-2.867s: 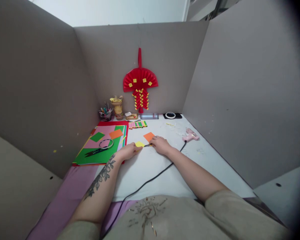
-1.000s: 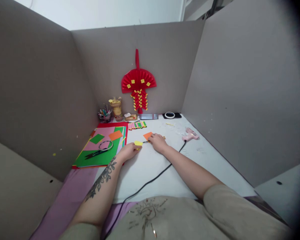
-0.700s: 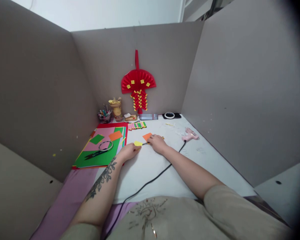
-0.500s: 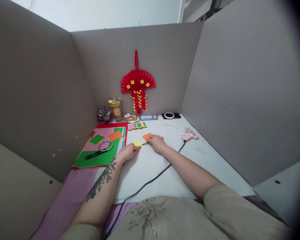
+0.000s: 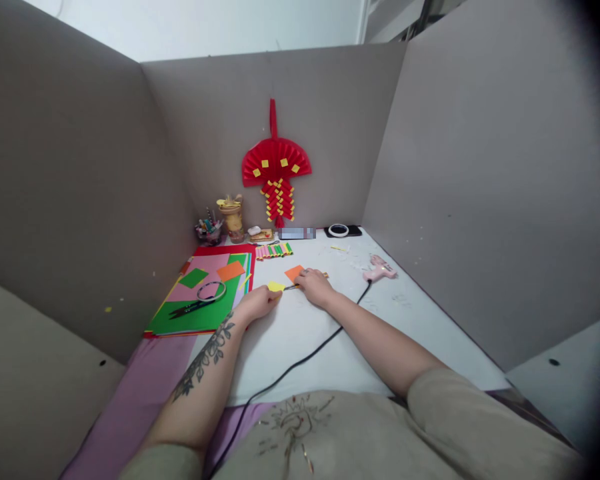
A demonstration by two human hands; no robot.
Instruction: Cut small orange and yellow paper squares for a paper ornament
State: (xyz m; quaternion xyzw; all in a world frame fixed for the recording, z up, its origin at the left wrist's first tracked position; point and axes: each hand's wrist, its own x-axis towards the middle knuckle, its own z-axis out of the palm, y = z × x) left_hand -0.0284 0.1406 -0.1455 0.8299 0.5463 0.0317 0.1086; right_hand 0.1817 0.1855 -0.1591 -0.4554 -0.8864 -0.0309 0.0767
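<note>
Since the frame of about three seconds ago, our right hand [image 5: 316, 287] has slid a little further over the orange square [image 5: 293, 273], and a yellowish end of the slim tool [image 5: 291, 287] now pokes out past its knuckles.

Going from the left, we have the stack of coloured paper [image 5: 200, 325] at nine o'clock from our left hand [image 5: 259, 305], with the black snips [image 5: 193, 307] and the pale ring [image 5: 225, 291] on top. Our left hand pinches the yellow paper [image 5: 276, 287] between thumb and fingers, its free part reaching out toward one o'clock. The bundle of rolled paper tubes [image 5: 274, 251] lies apart from that paper, at twelve.

Next comes the slim tool, its long axis running from just below nine to just above three, so its left end points straight at the yellow paper; we cannot tell whether they touch. The orange square lies at ten from our right hand, partly beneath its fingers. Our right hand is curled around the tool, fingertips hidden. The yellow paper lies at nine from that grip; our left hand is nearer to it. The pink glue gun [image 5: 380, 270] rests at two or three, well apart.
</note>
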